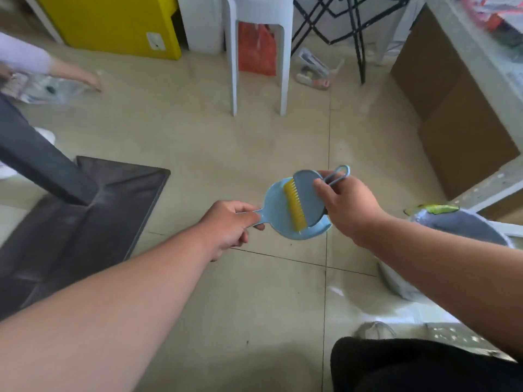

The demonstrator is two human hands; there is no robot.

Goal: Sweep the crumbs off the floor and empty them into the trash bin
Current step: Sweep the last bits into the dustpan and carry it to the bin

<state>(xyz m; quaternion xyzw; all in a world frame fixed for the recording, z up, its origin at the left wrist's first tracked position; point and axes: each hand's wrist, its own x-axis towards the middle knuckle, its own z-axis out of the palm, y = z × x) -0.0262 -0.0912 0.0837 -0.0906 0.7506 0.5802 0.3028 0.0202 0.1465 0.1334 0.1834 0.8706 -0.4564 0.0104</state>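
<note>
Head camera is looking down at a tiled floor (254, 154) while a person is holding a small cleaning set out in front of them with both bare hands, above the floor.

Their left hand (226, 227) is pinching the thin handle of a light blue dustpan (276, 206), fingers curled around it. Their right hand (348, 205) is gripping the blue brush (307, 198) by its back, thumb lying across the top and its looped handle poking out beyond the fingers. The brush is sitting inside the pan, its yellow bristles (294, 206) resting against the pan's floor.

A grey trash bin (464, 227) with a liner is standing low to the person's right, near the right forearm, something yellow-green showing at its rim. A white plastic stool (257, 52), a yellow cabinet (113, 21), cardboard (452, 114) and a dark stand base (85, 216) are standing around. A second person's arm (56, 67) is reaching in at upper left.

Crumbs are too small to make out here.

Both tools look like thin moulded plastic, so they are probably very light and stiff, with bristles that give. The pan's narrow handle is the natural hold, though a tilted pan could spill easily; the brush likely steers best from its loop handle or broad back.
</note>
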